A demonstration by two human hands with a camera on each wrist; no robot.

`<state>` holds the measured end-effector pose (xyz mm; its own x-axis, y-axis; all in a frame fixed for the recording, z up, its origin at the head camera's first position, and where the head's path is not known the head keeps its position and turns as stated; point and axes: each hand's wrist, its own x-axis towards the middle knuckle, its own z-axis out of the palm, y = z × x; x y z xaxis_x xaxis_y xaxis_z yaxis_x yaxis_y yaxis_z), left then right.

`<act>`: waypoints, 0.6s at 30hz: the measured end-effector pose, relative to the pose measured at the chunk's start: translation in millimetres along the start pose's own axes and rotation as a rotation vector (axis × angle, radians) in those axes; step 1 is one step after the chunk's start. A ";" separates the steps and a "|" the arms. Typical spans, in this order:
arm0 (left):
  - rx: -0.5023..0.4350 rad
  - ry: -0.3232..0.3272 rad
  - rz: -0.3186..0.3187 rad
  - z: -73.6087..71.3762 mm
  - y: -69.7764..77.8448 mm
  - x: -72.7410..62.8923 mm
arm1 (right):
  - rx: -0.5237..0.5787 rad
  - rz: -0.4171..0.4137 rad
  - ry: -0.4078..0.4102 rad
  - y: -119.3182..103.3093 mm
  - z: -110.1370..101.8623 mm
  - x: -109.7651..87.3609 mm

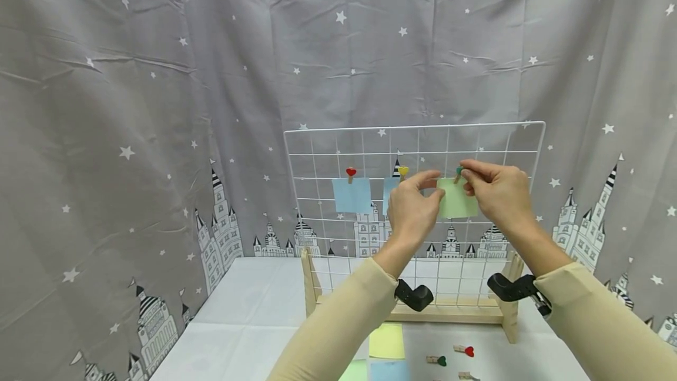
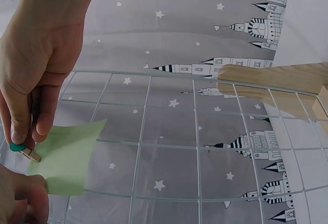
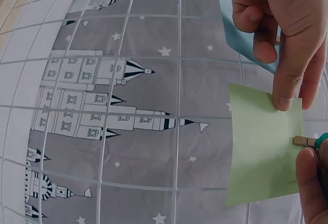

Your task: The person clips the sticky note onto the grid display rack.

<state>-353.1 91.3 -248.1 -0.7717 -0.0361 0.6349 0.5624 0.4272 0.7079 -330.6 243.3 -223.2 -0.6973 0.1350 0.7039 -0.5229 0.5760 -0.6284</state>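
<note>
A light green paper note [image 1: 456, 201] lies against the white wire grid [image 1: 418, 257]. My left hand [image 1: 414, 204] pinches its upper left edge, the thumb in front. At the note's top edge, my right hand [image 1: 499, 194] pinches a small wooden clothespin [image 3: 304, 141] with a green heart [image 2: 17, 146]. The clothespin's tip overlaps the note in both wrist views. To the left hang two blue notes: one [image 1: 351, 196] under a red-heart clothespin [image 1: 351, 174], the other [image 1: 389, 190] under a yellow-heart clothespin [image 1: 404, 172], partly hidden by my left hand.
The grid stands in a wooden base [image 1: 449, 313] on a white table [image 1: 243, 298]. Nearer lie a yellow note [image 1: 386, 341], a blue note [image 1: 389, 370], a green note [image 1: 354, 371] and several clothespins [image 1: 464, 350]. A grey star-patterned curtain [image 1: 338, 75] hangs behind.
</note>
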 end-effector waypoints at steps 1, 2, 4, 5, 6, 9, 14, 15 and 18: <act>-0.005 0.001 0.003 -0.1 0.0 -0.5 | 0.002 0.003 0.001 0.2 0.4 -0.7; -0.009 0.004 0.003 -0.3 -0.1 -1.1 | 0.001 0.006 0.000 0.5 0.6 -1.5; -0.019 0.012 0.003 -0.7 -0.4 -2.3 | -0.002 0.011 -0.005 1.0 0.6 -3.5; -0.022 0.017 0.002 -1.0 -0.6 -3.0 | -0.002 0.013 -0.009 1.3 0.6 -4.4; -0.025 0.020 0.003 -1.4 -0.9 -3.7 | 0.001 0.014 -0.013 1.6 0.5 -5.4; -0.035 0.027 0.008 -2.2 -2.5 -5.7 | 0.015 0.011 -0.016 3.1 0.2 -7.9; -0.060 0.031 0.024 -4.2 -5.6 -8.2 | 0.040 -0.015 0.006 5.0 -0.1 -10.9; -0.066 0.033 0.029 -4.8 -6.0 -8.6 | 0.043 -0.022 0.013 5.3 -0.1 -11.5; -0.076 0.027 0.043 -6.8 -6.9 -10.0 | 0.056 -0.031 0.030 5.8 0.1 -13.6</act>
<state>-347.2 82.6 -257.2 -0.7383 -0.0443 0.6730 0.6168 0.3595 0.7003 -324.2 244.7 -236.4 -0.6662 0.1422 0.7321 -0.5710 0.5341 -0.6234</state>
